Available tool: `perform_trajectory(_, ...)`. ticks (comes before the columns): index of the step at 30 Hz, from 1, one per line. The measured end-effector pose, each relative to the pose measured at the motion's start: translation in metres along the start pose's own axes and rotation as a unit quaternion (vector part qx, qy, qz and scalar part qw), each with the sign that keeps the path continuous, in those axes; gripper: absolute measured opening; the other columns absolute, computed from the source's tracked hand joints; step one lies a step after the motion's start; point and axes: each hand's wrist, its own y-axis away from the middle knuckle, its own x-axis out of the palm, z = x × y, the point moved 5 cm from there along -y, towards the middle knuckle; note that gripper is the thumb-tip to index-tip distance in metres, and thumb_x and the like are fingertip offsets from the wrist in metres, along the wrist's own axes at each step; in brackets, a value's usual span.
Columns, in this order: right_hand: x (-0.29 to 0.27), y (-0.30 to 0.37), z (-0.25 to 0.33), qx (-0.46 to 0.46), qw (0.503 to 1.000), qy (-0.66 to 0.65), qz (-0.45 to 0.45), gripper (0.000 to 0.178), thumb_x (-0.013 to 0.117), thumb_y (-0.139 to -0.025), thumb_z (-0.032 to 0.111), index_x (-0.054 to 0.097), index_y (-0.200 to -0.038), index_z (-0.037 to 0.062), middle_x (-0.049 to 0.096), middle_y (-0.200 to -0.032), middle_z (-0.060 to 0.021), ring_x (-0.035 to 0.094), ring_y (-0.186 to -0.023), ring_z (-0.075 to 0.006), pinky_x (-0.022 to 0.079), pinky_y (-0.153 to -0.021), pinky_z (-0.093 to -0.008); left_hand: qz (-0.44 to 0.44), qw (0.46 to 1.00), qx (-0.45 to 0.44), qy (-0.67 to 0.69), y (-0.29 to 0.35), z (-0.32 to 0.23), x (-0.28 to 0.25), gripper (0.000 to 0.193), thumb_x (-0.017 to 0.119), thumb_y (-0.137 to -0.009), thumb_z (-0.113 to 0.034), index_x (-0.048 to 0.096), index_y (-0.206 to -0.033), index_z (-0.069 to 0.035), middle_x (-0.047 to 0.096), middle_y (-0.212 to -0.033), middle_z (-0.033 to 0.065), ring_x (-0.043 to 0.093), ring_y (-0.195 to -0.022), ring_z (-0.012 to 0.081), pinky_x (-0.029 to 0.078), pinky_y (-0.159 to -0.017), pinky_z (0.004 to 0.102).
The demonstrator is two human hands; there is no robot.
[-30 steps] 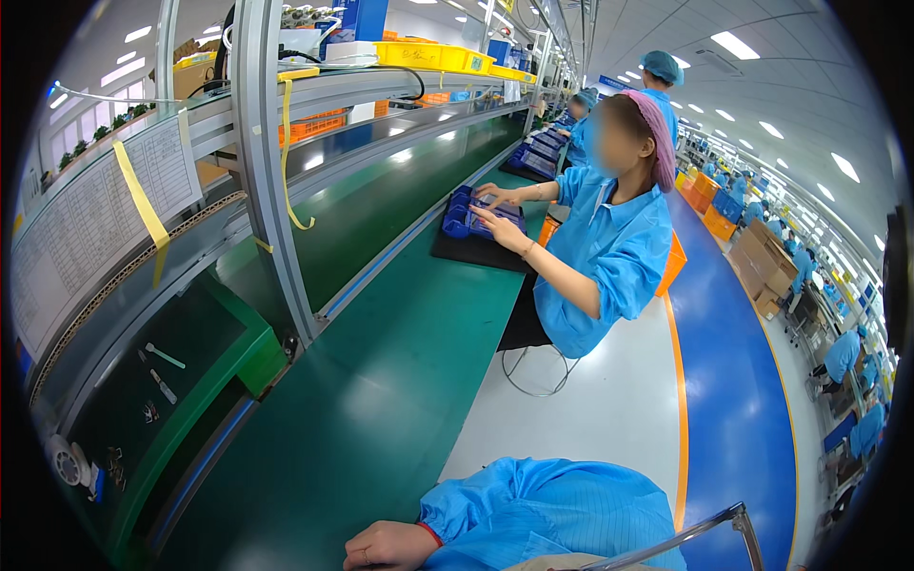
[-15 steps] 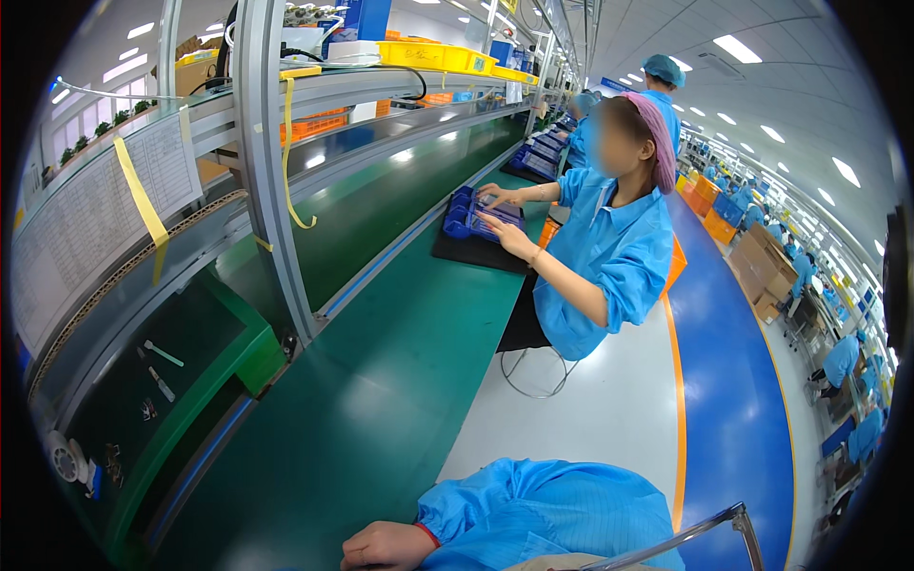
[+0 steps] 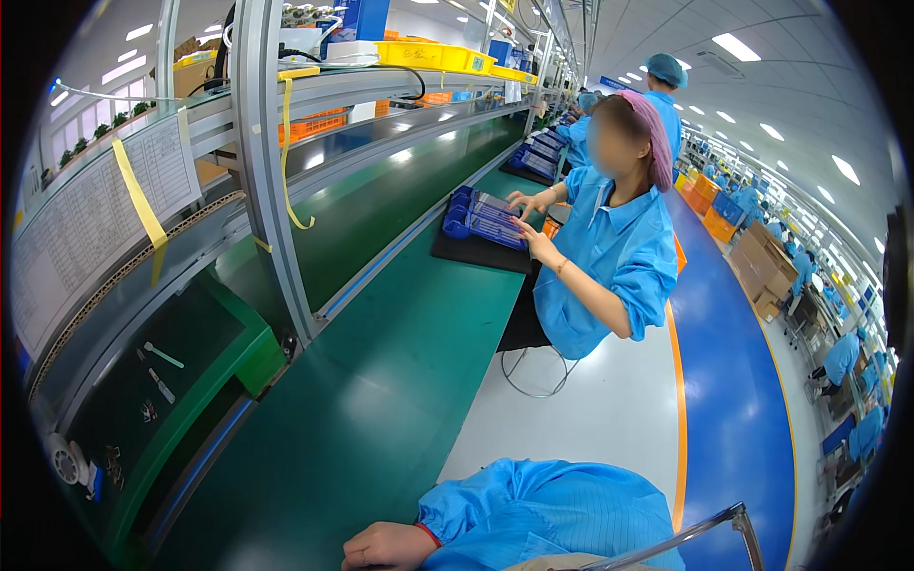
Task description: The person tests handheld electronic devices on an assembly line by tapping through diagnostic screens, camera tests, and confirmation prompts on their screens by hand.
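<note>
- Nearby, a co-worker handles a blue tray on a black mat.
- Left hand rests loosely curled, empty, on the green workbench; right hand unseen.
- Factory hall, ceiling lights.

Almost nothing has moved: the co-worker's hands have shifted slightly over the blue tray on the black mat, and the wearer's own hand at the green table edge has edged barely rightward.

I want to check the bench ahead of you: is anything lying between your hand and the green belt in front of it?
Nothing visible does: the hand rests on the green belt, and only bare belt shows beyond it.
</note>
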Motion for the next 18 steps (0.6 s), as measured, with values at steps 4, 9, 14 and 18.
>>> perform_trajectory(4, 0.0008, 0.0011, -0.0032, 0.013, 1.000, -0.005, 0.006, 0.018, 0.061, -0.086, 0.015, 0.059, -0.096, 0.0004, 0.060, -0.082, -0.0113, 0.055, -0.070, -0.0185, 0.044, -0.063, -0.0312, -0.019, 1.000, -0.003, -0.017, -0.0004, -0.0002, 0.0023, 0.032, 0.062, -0.064, 0.011, 0.040, -0.076, -0.010, 0.046, -0.064, -0.0039, 0.049, -0.049, 0.0044, 0.037, -0.038, 0.0178)
perform_trajectory(9, -0.0009, 0.0006, -0.0016, 0.035, 0.999, -0.019, 0.002, 0.020, 0.062, -0.085, 0.016, 0.059, -0.097, 0.0001, 0.061, -0.083, -0.0118, 0.055, -0.071, -0.0183, 0.044, -0.063, -0.0312, -0.030, 0.999, -0.007, -0.006, 0.0007, -0.0010, 0.0024, 0.031, 0.060, -0.065, 0.012, 0.039, -0.074, -0.010, 0.045, -0.061, -0.0043, 0.047, -0.047, 0.0040, 0.037, -0.038, 0.0177)
perform_trajectory(14, -0.0046, 0.0010, 0.0023, 0.021, 1.000, 0.003, 0.008, 0.021, 0.062, -0.085, 0.016, 0.059, -0.097, -0.0008, 0.061, -0.084, -0.0128, 0.056, -0.071, -0.0199, 0.045, -0.063, -0.0322, -0.025, 1.000, -0.016, -0.002, 0.0011, 0.0005, 0.0041, 0.032, 0.059, -0.064, 0.013, 0.039, -0.072, -0.011, 0.043, -0.058, -0.0045, 0.046, -0.047, 0.0040, 0.036, -0.038, 0.0177)
perform_trajectory(18, -0.0051, 0.0010, 0.0033, 0.008, 1.000, 0.007, 0.005, 0.020, 0.062, -0.085, 0.015, 0.059, -0.097, -0.0005, 0.061, -0.084, -0.0129, 0.057, -0.071, -0.0203, 0.045, -0.063, -0.0323, -0.017, 1.000, -0.010, 0.006, 0.0021, 0.0008, 0.0030, 0.035, 0.060, -0.062, 0.015, 0.039, -0.072, -0.011, 0.044, -0.058, -0.0042, 0.047, -0.048, 0.0045, 0.037, -0.038, 0.0181)
